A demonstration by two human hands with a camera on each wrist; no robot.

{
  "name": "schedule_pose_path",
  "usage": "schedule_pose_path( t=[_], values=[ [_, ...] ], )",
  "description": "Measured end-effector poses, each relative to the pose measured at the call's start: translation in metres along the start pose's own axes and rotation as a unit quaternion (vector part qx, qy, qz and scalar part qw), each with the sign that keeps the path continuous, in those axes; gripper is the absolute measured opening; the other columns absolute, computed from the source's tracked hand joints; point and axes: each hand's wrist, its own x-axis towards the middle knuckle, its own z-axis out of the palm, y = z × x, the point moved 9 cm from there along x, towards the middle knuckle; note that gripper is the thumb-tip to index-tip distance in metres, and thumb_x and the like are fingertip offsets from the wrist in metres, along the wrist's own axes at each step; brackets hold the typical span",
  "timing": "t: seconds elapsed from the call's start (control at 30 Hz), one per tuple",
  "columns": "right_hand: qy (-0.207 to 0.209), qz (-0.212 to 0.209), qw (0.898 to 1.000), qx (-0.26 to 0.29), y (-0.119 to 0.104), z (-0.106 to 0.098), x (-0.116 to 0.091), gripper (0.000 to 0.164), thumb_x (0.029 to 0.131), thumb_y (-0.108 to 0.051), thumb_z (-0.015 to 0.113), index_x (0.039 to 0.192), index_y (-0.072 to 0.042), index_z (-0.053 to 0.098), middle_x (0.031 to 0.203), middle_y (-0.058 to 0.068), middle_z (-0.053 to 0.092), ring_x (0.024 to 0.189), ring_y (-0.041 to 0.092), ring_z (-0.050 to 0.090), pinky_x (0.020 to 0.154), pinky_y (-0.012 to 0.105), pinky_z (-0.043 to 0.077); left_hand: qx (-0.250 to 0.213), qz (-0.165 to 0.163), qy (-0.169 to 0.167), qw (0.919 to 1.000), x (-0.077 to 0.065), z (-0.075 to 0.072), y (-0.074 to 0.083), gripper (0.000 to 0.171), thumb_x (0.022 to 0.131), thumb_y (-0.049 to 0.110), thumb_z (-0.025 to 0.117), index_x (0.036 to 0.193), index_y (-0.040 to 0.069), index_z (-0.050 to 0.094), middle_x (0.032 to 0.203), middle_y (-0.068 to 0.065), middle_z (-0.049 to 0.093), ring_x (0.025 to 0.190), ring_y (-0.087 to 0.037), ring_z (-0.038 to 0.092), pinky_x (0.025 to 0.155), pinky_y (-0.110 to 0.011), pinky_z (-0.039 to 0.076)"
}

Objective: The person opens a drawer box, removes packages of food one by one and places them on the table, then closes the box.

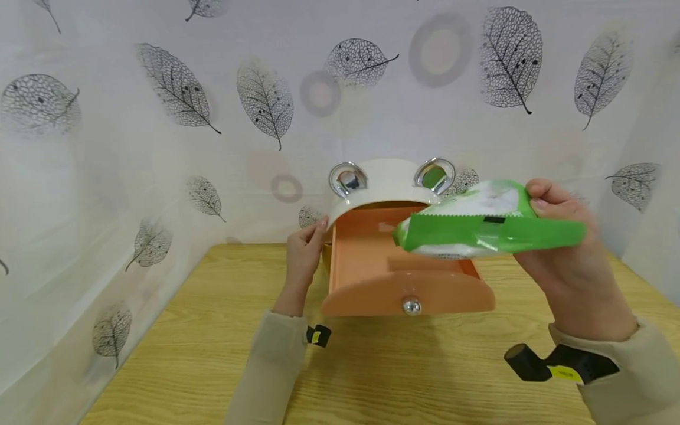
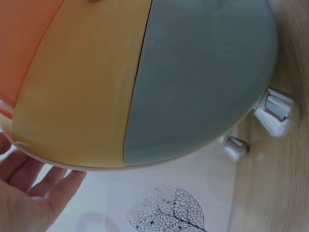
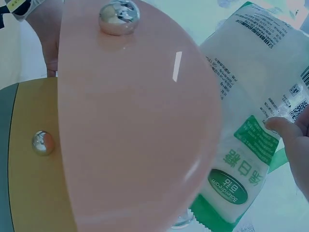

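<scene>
Pinching a green and white bag above the right side of an open drawer, the right hand shows in the head view; a loose pinch could let it slip. In the left wrist view, the left hand pinches the edge of the box; a hard tug might tip it. In the right wrist view, a green oval seems to say "Bakerdream"; the tiny print is too blurry.
</scene>
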Motion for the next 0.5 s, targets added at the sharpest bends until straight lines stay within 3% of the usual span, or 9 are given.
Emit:
schedule_pose_path(
  t=[0.17,0.33,0.5],
  values=[
    [0.012,-0.019,0.999,0.028,-0.015,-0.005,-0.006,0.043,0.091,0.004,0.005,0.092,0.015,0.046,0.089,0.03,0.051,0.082,0.041,0.056,0.074,0.043,0.047,-0.008,-0.002,0.0,1.0,0.007,0.0,-0.018,0.03,0.088,0.023,0.056,0.096,-0.003,0.067,0.049,0.002,0.04,0.043,-0.007,0.033,0.038,-0.02,0.025],
    [0.024,-0.055,0.998,0.026,-0.034,-0.009,-0.014,0.045,0.091,0.002,0.003,0.088,0.017,0.045,0.086,0.032,0.05,0.081,0.043,0.055,0.074,0.045,0.046,-0.005,-0.003,0.001,1.0,0.008,0.0,-0.019,0.031,0.087,0.027,0.057,0.094,-0.001,0.068,0.05,0.001,0.041,0.044,-0.007,0.034,0.039,-0.02,0.026],
    [0.03,-0.063,0.997,0.036,-0.052,-0.017,-0.023,0.04,0.092,0.004,0.009,0.088,0.018,0.046,0.087,0.033,0.051,0.08,0.043,0.056,0.073,0.047,0.047,-0.008,-0.011,-0.001,0.9999,0.004,-0.001,-0.013,0.03,0.088,0.023,0.056,0.097,-0.004,0.066,0.05,0.002,0.041,0.044,-0.006,0.034,0.039,-0.02,0.027]
  ],
)
